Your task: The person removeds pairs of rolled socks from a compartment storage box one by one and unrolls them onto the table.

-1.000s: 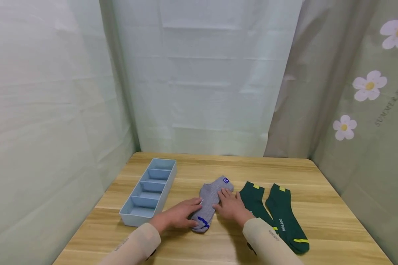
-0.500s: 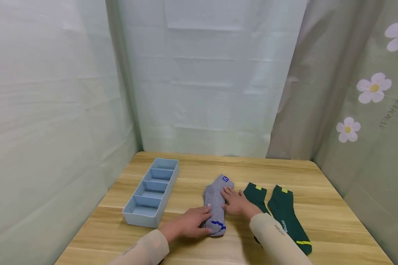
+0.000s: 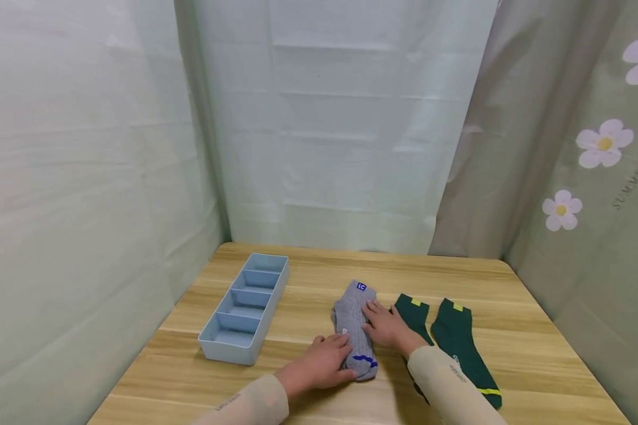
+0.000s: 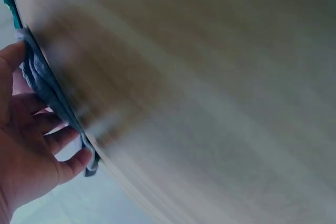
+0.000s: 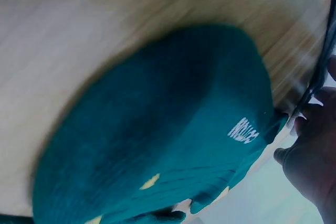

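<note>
A grey sock (image 3: 352, 321) with a blue label and blue toe mark lies on the wooden table (image 3: 324, 271), between a blue tray and two green socks. My left hand (image 3: 326, 362) rests flat on its near end, fingers straight. My right hand (image 3: 385, 323) presses flat on its right side, close to the nearer green sock (image 3: 413, 313). In the left wrist view my left hand (image 4: 31, 145) touches the grey sock's edge (image 4: 50, 95). The right wrist view shows a green sock (image 5: 173, 129) close up and my right hand's fingers (image 5: 310, 156) at the right edge.
A light blue divided tray (image 3: 246, 306) with several compartments stands at the left of the table. A second green sock (image 3: 459, 342) lies to the right. Curtains close the table in on three sides.
The grey sock has turned and shifted right, its toe now pointing nearer me. Both hands moved right with it, staying flat on it.
</note>
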### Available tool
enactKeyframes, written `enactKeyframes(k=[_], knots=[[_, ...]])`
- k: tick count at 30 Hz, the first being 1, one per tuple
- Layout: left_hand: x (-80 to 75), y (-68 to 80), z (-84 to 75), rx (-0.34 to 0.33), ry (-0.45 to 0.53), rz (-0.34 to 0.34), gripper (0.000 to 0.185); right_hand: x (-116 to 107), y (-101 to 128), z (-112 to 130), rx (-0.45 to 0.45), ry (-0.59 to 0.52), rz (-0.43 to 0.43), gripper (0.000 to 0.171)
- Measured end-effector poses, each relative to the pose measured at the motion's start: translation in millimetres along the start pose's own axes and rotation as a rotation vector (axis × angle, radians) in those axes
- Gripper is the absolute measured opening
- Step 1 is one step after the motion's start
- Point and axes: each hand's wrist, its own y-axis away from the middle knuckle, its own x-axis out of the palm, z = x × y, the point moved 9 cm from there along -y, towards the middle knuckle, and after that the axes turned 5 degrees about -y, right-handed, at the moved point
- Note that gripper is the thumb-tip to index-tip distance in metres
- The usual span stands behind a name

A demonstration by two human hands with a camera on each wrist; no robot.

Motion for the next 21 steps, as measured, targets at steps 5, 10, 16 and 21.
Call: enactKeyframes(k=[5,10,16,21], knots=[[-0.5,-1.6,-3.9,0.002,-0.013,-0.008,0.066,1.1,0.8,-1.8,-0.006,0.04,0.003,0.053],[0.1,-3.2,-3.8,0.004,0.023,0.025,0.064,0.1,3.7,-3.5,0.015,0.038,0.013,0.054],[-4.9,-5.2,-3.8,0.012,0.073,0.029,0.062,-2.9,5.0,-4.0,0.019,0.039,0.015,0.054],[-13.5,-7.9,3.6,0.037,0.101,-0.042,0.056,-5.6,7.2,-8.1,0.012,-0.017,-0.032,0.053]])
